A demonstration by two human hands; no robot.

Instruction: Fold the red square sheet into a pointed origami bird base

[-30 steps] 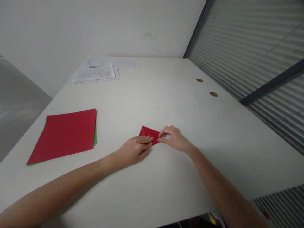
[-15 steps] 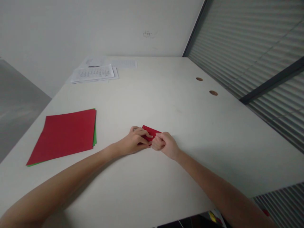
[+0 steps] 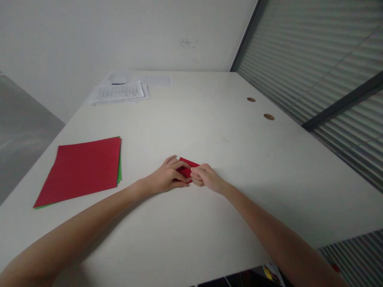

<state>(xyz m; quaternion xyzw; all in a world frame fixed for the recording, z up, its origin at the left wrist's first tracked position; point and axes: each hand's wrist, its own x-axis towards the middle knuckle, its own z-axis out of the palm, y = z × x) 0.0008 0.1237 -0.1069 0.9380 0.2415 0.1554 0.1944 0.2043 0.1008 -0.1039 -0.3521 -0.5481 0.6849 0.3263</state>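
Right hand [image 3: 207, 177] curled into a fist over right end of small folded red paper [image 3: 185, 172]; whether it pinches, cannot tell. Left hand [image 3: 168, 175] open, bent fingers on its left side. Outline mostly hidden; more showed a second ago. Smooth white table [image 3: 167, 235] beneath. Leftward, flat red sheet [image 3: 80, 171] nearly covers green paper [image 3: 119, 171].

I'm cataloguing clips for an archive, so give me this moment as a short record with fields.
Left hand: fingers spread, touching the small red paper
Right hand: fingers curled at the paper's right part; grip hidden
Position: on white table, partly covered by both hands
Left side: large red sheet over green paper
Far left: papers with writing
Right side: two holes, then window blinds
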